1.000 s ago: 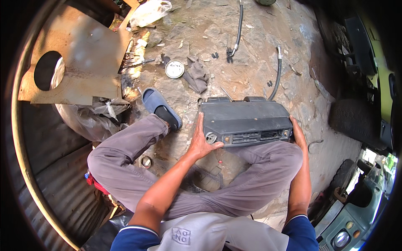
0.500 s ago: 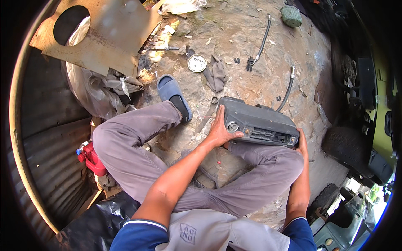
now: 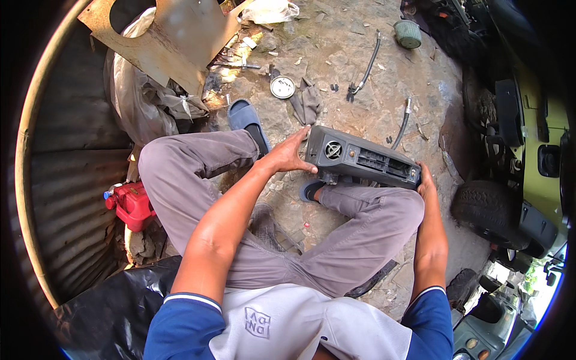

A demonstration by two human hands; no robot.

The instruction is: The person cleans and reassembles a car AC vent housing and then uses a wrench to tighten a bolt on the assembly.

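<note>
Between my hands is a long dark grey car air-vent unit [image 3: 366,157], tilted so its front faces up towards me. That front has a round vent at the left, louvred slots in the middle and small knobs. My left hand [image 3: 291,155] grips the unit's left end, thumb at the lower front corner and fingers at the upper edge. At the other end, my right hand [image 3: 425,180] holds the right side, its fingers partly hidden behind the casing. The unit is just beyond my bent right knee.
Two black hoses [image 3: 402,125] with metal ends lie on the rocky ground. Nearby are a round tin [image 3: 282,87], a grey rag [image 3: 307,103] and a green-grey woven container [image 3: 407,35]. A red jug [image 3: 132,206] stands left; vehicles with a tyre [image 3: 489,215] are at right.
The unit has tipped, its front turning up into view, and shifted slightly up and left. Both hands have moved with it, still holding its ends. My right foot now shows beneath it.
</note>
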